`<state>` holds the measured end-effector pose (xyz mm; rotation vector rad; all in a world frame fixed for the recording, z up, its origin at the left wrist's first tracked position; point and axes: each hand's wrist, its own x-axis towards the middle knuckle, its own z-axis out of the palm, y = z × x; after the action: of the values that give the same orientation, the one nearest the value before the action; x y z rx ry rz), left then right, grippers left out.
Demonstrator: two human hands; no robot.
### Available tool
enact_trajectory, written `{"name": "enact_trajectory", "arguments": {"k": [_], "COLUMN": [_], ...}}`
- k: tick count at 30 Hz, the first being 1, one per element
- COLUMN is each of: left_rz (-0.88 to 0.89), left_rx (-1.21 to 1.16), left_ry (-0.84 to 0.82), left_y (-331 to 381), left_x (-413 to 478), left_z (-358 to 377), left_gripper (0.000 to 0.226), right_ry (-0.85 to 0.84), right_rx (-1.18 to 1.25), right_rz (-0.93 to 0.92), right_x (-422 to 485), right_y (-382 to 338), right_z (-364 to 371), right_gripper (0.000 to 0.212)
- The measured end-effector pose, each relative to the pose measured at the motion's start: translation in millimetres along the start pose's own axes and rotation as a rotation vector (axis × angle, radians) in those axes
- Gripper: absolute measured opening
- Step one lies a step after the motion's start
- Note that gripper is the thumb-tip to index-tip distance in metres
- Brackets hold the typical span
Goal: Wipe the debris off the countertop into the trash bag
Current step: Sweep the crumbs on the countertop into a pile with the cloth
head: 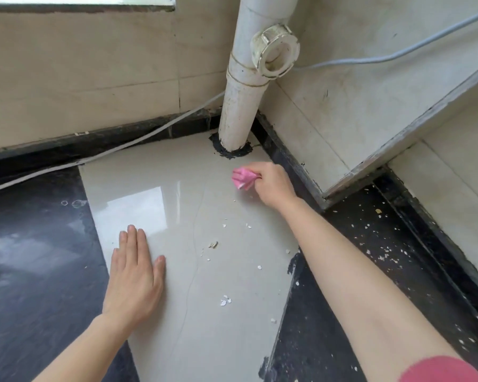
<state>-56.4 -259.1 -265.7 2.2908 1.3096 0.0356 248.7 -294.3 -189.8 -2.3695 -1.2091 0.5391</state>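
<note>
Pink cloth (243,178), crumpled into a small wad, is sitting pinched in the right hand (273,186) near the base of the white drain pipe (244,106), at the far corner of the glossy beige bench (155,172). Its fingers are curling tightly around the wad. The left hand (134,279) is lying flat on the bench, fingers spread narrowly, holding nothing.

White debris flakes (225,301) are lying scattered between the 2 hands, and more are speckling the black stone strip (384,244) to the right.

A risk I am seeing: the wad is small, so a sweep toward the near edge could be skipping flakes or flicking them onto the dark strip. No trash bag is showing in view, so where the debris should fall is unclear. Whether the cloth is touching the surface is hard to tell.
</note>
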Motion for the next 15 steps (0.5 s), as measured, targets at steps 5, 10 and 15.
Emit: {"name": "enact_trajectory", "arguments": {"k": [5,10,15], "left_rz": [0.013,-0.016,-0.031], "left_rx": [0.017,0.044,0.039], "left_ry": [-0.02,-0.051,-0.113], "left_y": [-3,-1,3], "left_x": [3,1,0], "left_z": [1,-1,-6], "left_gripper": [0.066,0.067,0.067], "right_ry": [-0.082,-0.196,-0.458], "right_rx": [-0.069,-0.153,-0.337], "right_rz": [-0.172,-0.162,-0.033], "right_x": [14,-76,-171], "right_y": [4,59,106], "right_z": [50,21,-31], "right_gripper": [0.03,0.05,0.057]}}
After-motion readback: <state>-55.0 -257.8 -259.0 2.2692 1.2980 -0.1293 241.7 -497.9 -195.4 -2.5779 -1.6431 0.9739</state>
